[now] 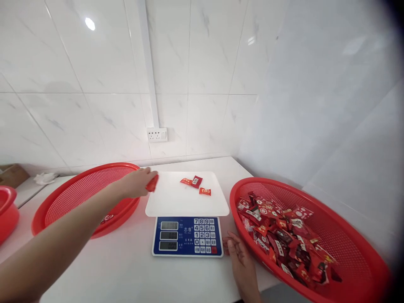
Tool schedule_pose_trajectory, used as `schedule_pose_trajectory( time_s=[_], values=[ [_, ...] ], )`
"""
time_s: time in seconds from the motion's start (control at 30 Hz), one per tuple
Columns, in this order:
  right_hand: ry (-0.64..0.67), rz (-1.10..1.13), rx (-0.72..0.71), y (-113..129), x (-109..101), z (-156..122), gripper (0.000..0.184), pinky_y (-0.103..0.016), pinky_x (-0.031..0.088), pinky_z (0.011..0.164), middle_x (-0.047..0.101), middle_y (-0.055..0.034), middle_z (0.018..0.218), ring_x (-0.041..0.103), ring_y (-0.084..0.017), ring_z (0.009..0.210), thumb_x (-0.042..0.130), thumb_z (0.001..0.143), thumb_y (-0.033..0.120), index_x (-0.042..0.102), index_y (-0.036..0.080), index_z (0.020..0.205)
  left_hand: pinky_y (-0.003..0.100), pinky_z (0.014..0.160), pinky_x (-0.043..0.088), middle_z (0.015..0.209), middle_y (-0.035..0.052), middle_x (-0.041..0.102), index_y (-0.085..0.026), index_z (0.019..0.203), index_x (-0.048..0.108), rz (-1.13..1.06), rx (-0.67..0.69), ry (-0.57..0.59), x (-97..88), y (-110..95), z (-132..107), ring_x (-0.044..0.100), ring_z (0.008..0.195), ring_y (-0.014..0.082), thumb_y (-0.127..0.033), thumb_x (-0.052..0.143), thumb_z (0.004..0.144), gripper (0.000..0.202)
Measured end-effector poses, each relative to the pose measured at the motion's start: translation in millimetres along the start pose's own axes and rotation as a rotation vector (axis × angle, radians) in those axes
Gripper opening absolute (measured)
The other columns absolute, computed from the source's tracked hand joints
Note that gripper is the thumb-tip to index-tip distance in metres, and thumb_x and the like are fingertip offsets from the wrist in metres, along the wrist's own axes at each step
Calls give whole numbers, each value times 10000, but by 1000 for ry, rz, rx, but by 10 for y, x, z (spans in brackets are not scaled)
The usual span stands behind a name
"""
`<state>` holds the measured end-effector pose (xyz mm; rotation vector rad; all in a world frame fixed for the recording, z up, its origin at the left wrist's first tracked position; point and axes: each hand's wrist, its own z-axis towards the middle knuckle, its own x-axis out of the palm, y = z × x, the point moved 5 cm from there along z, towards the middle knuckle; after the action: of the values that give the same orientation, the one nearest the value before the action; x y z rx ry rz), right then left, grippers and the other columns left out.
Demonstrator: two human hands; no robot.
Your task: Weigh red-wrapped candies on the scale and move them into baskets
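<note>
My left hand is closed on a small red candy packet, at the left edge of the white weighing pan. On the pan lie an orange-red packet, a dark red packet touching it, and another orange-red packet a little apart. The digital scale has a blue keypad and lit displays. My right hand rests between the scale's right side and the full red basket, its fingers loosely apart. No held thing shows in it.
Many red wrapped candies fill part of the right basket. A second red mesh basket stands left, partly behind my left arm, with a few packets in it. Farther left are a red tub, crumpled tissue and a cardboard box.
</note>
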<state>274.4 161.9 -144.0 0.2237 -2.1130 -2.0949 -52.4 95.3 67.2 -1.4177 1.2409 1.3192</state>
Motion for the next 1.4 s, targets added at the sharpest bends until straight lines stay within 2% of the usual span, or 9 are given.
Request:
schedule_pose_trajectory(
  time_s=[0.1, 0.17, 0.33, 0.47, 0.53, 0.7, 0.87, 1.17, 1.4],
  values=[
    [-15, 3, 19, -73, -18, 18, 498, -360, 535, 757, 691, -101, 962, 648, -262, 882, 580, 731, 576, 588, 182, 1035, 412, 794, 464, 1252, 162, 475, -193, 1364, 314, -69, -129, 0, -24, 304, -138, 535, 1054, 315, -346, 443, 784, 614],
    [-23, 7, 25, -135, -27, 37, 501, -346, 539, 718, 684, -101, 983, 645, -257, 872, 574, 745, 565, 583, 182, 1068, 396, 876, 441, 1364, 122, 399, -251, 1395, 251, -184, -95, -34, 21, 224, -91, 493, 1146, 289, -462, 388, 831, 618],
    [-60, 1, -9, -145, -45, 51, 494, -330, 534, 655, 692, -85, 918, 642, -238, 771, 579, 746, 556, 602, 184, 1071, 353, 1028, 333, 1461, 91, 301, -240, 1400, 235, -351, 120, -57, 328, -511, 473, 338, 1305, 227, -545, 342, 858, 631],
    [-77, 8, -12, -20, -52, 15, 489, -328, 525, 639, 687, -67, 812, 618, -215, 676, 585, 724, 582, 605, 178, 999, 484, 1021, 318, 1495, 170, 196, -204, 1422, 190, -345, 156, 1, 555, -1012, 978, 236, 1345, 352, -695, 476, 711, 911],
    [-68, 22, -4, 34, -44, -1, 495, -327, 519, 631, 682, -51, 769, 605, -204, 639, 590, 714, 589, 605, 175, 985, 546, 1017, 287, 1493, 161, 204, -242, 1407, 233, -327, 187, 9, 601, -1203, 1137, 225, 1339, 388, -723, 527, 647, 947],
    [-52, 38, 8, 85, -21, 1, 501, -316, 512, 623, 665, -21, 722, 590, -189, 616, 603, 696, 587, 605, 171, 975, 498, 974, 346, 1250, 115, 509, -217, 1151, 541, -308, 249, -63, 620, -1458, 1269, 435, 1193, 309, -551, 518, 779, 501],
    [-25, 5, 7, 96, -15, 23, 483, -321, 512, 626, 648, -12, 686, 581, -193, 608, 592, 701, 580, 603, 179, 971, 451, 893, 430, 1071, 78, 588, -148, 1005, 583, -408, 190, -146, 618, -1336, 1242, 543, 1019, 216, -375, 521, 854, 280],
    [-48, 3, 30, 127, -2, 18, 517, -329, 512, 594, 650, -28, 676, 575, -196, 586, 598, 665, 601, 590, 174, 955, 254, 570, 486, 767, 6, 596, -126, 896, 574, -830, 10, -137, 523, -862, 1164, 562, 623, 97, -365, 499, 876, 251],
    [-31, -4, -8, 158, 9, 21, 518, -328, 503, 580, 632, -19, 639, 579, -200, 581, 590, 668, 624, 599, 181, 935, 239, 527, 489, 758, 40, 637, -151, 842, 573, -915, 0, -81, 511, -703, 1077, 600, 601, 115, -410, 486, 830, 273]
  ],
)
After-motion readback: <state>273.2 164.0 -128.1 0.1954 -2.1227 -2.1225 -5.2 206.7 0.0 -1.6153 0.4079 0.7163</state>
